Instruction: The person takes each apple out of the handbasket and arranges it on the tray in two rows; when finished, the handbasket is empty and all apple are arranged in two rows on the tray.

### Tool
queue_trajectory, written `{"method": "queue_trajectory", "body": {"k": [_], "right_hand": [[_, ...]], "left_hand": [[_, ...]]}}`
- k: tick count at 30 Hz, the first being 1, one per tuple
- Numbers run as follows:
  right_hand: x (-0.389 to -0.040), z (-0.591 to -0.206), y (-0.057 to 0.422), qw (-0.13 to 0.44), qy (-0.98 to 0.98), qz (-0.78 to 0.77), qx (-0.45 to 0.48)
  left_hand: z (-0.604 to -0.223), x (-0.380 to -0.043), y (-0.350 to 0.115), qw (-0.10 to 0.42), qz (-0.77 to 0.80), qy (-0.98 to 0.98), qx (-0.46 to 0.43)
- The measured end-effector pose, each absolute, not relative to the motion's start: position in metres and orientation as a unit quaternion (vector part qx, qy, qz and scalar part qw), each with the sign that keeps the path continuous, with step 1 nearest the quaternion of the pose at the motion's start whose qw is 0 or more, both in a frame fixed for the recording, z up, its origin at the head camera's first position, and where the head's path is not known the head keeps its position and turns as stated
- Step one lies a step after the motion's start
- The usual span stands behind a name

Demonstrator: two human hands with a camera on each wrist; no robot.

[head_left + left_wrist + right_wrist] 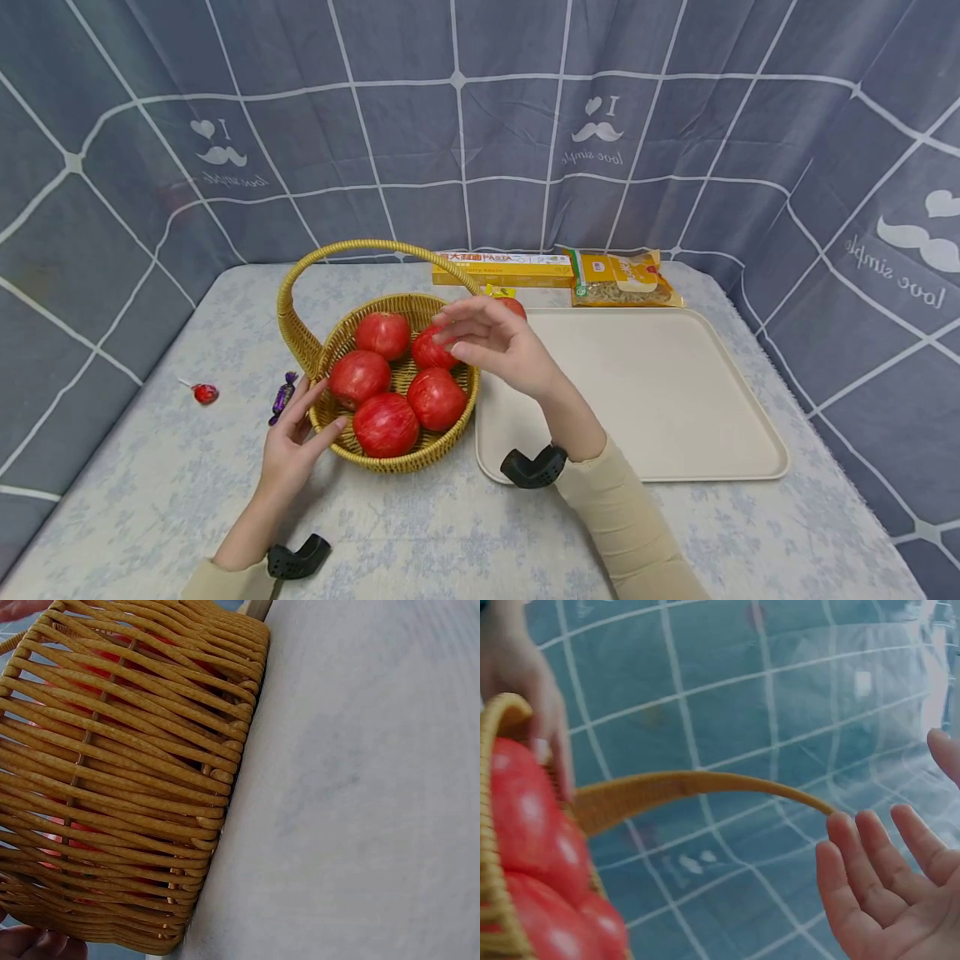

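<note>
- The table (187,492) spread across the lower part of the frame, and what mattered most on it, I judged, was the basket (401,462) standing left of centre between my two hands.
- The tray (645,392) lay to the right, its long side running across the frame, its left edge just beside the basket.
- The basket's handle (372,244) arched from the left rim over the back towards the upper right; I judged it the main thing in the way from behind.
- My left hand (295,442) was nearer, touching the lower-left rim with thumb and fingers spread apart.
- My right hand (502,346) hung by the right rim, fingers loosely bent, holding nothing.
- A box (502,271) and a bag (622,283) lay at upper centre-right, behind the tray.
- Five apples (386,425) sat inside the basket; another apple (514,307) showed beyond my right hand, partly hidden.
- A purple sweet (282,398) lay just left of the basket, a lollipop (206,393) farther left.
</note>
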State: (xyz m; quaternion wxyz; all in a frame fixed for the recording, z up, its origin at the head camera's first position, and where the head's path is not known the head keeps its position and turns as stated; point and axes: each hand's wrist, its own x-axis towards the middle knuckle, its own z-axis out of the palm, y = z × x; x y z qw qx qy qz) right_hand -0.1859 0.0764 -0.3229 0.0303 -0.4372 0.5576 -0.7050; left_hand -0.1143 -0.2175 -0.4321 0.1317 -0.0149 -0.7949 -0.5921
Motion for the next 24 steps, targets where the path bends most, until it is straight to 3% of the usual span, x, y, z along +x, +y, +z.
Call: {"method": "queue_trajectory", "body": {"k": [11,24], "right_hand": [[-0.195,-0.354,0.042,0.107,0.662,-0.619,-0.409],[-0.203,-0.384,0.024,0.103,0.771,-0.523,-0.347]], "left_hand": [[-0.432,-0.114,-0.218,0.128,-0.579,-0.805,-0.011],[-0.431,-0.114,-0.218,0.127,-0.572,-0.811,-0.006]]}}
